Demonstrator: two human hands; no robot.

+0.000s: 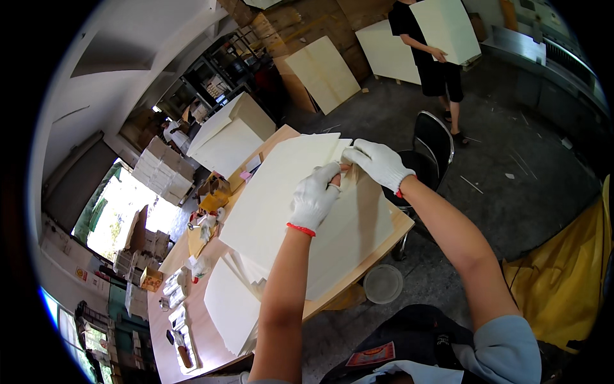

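Note:
My left hand (314, 200) and my right hand (378, 166) wear white knit gloves with red cuffs, and bare fingertips show on the left one. They meet over the far right part of a stack of large white sheets (275, 192) on a wooden table (171, 261). The fingers of both hands are bent and closed close together at a narrow white flap (343, 149) along the sheets' edge. What they pinch is too small to make out. Below my hands a pale sheet (355, 237) lies partly in shadow.
More white sheets (230, 304) lie fanned at the near left. Tools (181, 345) and small packages sit along the table's left side. A black chair (435, 144), a round lidded bucket (383, 284) and a yellow cover (563, 262) stand right. A person (425, 54) carries white board beyond.

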